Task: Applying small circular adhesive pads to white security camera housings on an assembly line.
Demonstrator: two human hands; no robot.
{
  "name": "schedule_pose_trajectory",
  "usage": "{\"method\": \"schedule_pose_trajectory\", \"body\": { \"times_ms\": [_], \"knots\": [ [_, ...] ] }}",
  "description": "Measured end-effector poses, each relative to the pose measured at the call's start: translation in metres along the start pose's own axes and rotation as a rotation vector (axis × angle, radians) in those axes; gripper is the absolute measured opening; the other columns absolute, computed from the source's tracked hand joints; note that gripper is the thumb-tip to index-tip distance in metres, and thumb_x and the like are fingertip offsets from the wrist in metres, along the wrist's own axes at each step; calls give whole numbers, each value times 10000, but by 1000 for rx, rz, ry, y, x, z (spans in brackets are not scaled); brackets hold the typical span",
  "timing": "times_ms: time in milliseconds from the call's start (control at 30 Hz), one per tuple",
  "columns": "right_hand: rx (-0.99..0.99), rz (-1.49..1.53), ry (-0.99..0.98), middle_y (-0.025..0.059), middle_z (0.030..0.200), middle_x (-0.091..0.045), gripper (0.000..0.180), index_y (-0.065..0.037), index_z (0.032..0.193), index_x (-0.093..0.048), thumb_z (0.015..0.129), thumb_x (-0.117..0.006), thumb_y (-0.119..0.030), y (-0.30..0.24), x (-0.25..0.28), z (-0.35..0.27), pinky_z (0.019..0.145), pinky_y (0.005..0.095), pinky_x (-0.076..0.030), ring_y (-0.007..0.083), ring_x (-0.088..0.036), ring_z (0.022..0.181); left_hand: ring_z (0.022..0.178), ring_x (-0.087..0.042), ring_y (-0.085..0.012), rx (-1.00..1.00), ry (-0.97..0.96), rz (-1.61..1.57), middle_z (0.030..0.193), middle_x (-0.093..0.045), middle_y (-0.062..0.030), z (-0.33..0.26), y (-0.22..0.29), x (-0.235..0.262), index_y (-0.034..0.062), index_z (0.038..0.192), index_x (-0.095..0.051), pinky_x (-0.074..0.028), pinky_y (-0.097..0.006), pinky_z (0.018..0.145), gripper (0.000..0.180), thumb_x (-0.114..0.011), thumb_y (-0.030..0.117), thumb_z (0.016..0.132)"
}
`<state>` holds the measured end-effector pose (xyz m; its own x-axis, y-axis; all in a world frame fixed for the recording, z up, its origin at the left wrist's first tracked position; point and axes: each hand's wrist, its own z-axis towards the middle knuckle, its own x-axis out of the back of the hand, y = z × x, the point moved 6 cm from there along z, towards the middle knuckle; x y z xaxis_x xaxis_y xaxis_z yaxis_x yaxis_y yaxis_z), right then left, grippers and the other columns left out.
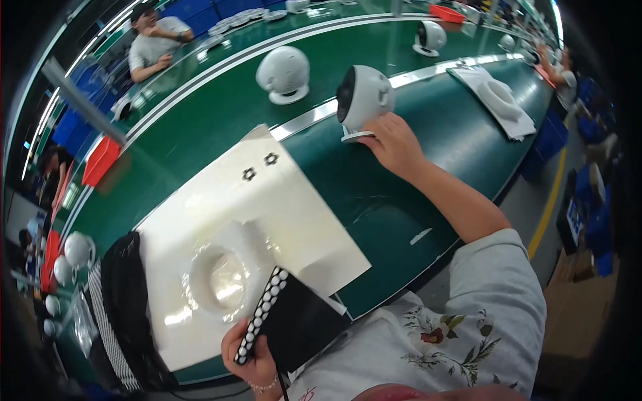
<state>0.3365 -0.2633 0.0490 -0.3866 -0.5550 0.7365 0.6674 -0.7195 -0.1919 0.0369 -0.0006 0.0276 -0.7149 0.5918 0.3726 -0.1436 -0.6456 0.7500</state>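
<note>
My right hand (398, 144), arm stretched forward, is closed around the lower part of a white round-headed device (370, 97) with a dark front and a flat disc base. The device is at the near edge of the metal strip. Down at the front, my left hand (253, 359) grips a black sheet (301, 327) with rows of white round dots along one edge. Beyond that sheet lies a white board (180, 234) with a white ring-shaped holder (194, 277) on it. Two small dark flower-shaped parts (259, 167) show near the board's far corner.
More white devices stand on the green line (214, 100), one of them (283, 73) just beyond my right hand. Black fabric (127, 301) lies left of the board. A second white holder (498, 97) rests on sheets farther right. Across the line sits another person (157, 47).
</note>
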Motion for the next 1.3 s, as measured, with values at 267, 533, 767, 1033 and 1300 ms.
{"method": "schedule_pose_trajectory", "body": {
  "times_ms": [267, 533, 767, 1033, 1300],
  "knots": [
    [-254, 1362, -416, -11, 653, -499, 277, -66, 1049, -483, 846, -554, -241, -155, -2, 56, 567, 207, -370, 48, -458, 612, 698, -573, -244, -109, -56, -59, 779, -604, -122, 7, 5, 5, 0, 712, -531, -435, -299, 646, 219, -703, 129, 671],
    [-172, 1338, -943, -2, 730, -557, 360, -75, 1123, -429, 837, -547, -260, -253, -61, 46, 495, 185, -341, 40, -462, 591, 680, -543, -139, 102, -22, -184, 767, -577, -75, 13, -8, 10, -25, 832, -566, -424, -234, 626, 201, -686, 36, 683],
    [-54, 1656, -794, 74, 1111, -442, 531, -70, 1139, -397, 736, -669, -282, -207, -58, -18, 904, 343, -325, 198, -462, 1028, 734, -507, -83, 383, 175, -630, 818, -565, -28, 6, -29, 11, -10, 876, -537, -411, -204, 676, 189, -654, -1, 727],
    [251, 1215, -752, 42, 1004, -444, 442, -71, 1092, -396, 738, -661, -49, -216, -39, -35, 770, 243, -384, 110, -454, 882, 675, -489, -52, 376, 46, -655, 783, -567, -22, 8, -30, 5, -6, 851, -551, -399, -190, 592, 177, -663, -25, 716],
    [-136, 1474, -916, 34, 952, -499, 296, -57, 1046, -423, 801, -590, -41, -205, -46, -35, 760, 243, -405, 98, -485, 881, 576, -452, -40, 432, 88, -610, 627, -541, 17, 3, -33, 8, -17, 757, -585, -358, -175, 516, 113, -683, -16, 702]
  ]
}}
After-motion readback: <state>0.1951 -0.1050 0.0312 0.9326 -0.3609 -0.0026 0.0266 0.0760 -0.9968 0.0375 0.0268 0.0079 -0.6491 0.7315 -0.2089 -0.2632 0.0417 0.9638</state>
